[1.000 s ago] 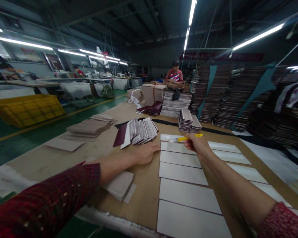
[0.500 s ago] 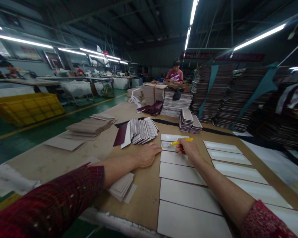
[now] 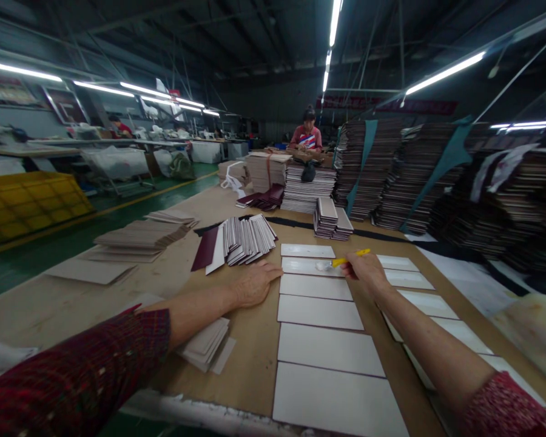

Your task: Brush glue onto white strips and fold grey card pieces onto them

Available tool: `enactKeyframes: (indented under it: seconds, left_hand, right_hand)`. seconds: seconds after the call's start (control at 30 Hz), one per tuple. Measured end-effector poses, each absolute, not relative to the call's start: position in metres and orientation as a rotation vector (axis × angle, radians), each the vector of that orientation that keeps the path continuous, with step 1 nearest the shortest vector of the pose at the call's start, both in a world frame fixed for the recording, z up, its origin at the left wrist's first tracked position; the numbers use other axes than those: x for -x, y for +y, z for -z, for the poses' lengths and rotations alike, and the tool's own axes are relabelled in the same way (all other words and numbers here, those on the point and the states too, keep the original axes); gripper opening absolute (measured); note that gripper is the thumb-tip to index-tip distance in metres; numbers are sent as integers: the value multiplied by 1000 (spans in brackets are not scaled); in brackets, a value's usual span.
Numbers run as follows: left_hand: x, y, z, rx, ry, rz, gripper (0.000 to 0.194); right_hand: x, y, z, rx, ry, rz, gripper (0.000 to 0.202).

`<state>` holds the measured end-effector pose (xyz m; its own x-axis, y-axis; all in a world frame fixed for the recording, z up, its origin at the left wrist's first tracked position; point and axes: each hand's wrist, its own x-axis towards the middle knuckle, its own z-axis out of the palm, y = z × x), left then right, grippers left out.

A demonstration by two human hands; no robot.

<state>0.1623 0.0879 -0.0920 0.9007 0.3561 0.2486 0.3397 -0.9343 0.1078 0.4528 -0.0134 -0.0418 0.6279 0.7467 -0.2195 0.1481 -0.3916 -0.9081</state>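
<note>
My right hand grips a yellow-handled brush, its bristles on the second white panel from the far end of a column. That panel has a wet, shiny strip. My left hand lies on the brown table covering with fingers extended, fingertips at the panel's left edge. Nearer me in the column are several dry-looking panels. The farthest panel looks glossy. To the right, partly behind my right arm, is another column of panels with shiny strips.
A fanned pile of narrow panels and grey-brown boards lie left. Small stacks stand beyond the column; tall stacks rise at the back right. A person is across the table. A yellow bin stands on the floor.
My right hand has drawn the brush to the right along the second panel, leaving a shiny strip. My left hand stays beside the panel's edge. The camera view has turned slightly right.
</note>
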Motion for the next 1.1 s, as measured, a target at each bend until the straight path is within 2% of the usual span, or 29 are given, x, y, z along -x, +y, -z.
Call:
enactKeyframes:
  seconds: [0.53, 0.63, 0.77, 0.87, 0.97, 1.1]
  left_hand:
    - [-163, 88, 89, -2998, 523, -415, 50]
    - [-164, 90, 78, -2987, 489, -385, 51]
    - [-160, 82, 51, -2960, 480, -359, 54]
    - [-153, 61, 39, -2945, 399, -242, 45]
    - [-147, 36, 39, -2930, 301, -103, 40]
    - [-144, 21, 45, -2937, 343, -72, 46]
  right_hand:
    - [-492, -38, 42, 1755, -619, -681, 21]
    - [-482, -43, 33, 1674, -585, -656, 20]
    - [-460, -54, 19, 1558, -591, -692, 8]
    - [-438, -61, 12, 1501, -617, -803, 10]
    - [-414, -64, 14, 1476, -633, -915, 5]
    - [-390, -60, 23, 1456, -662, -988, 4]
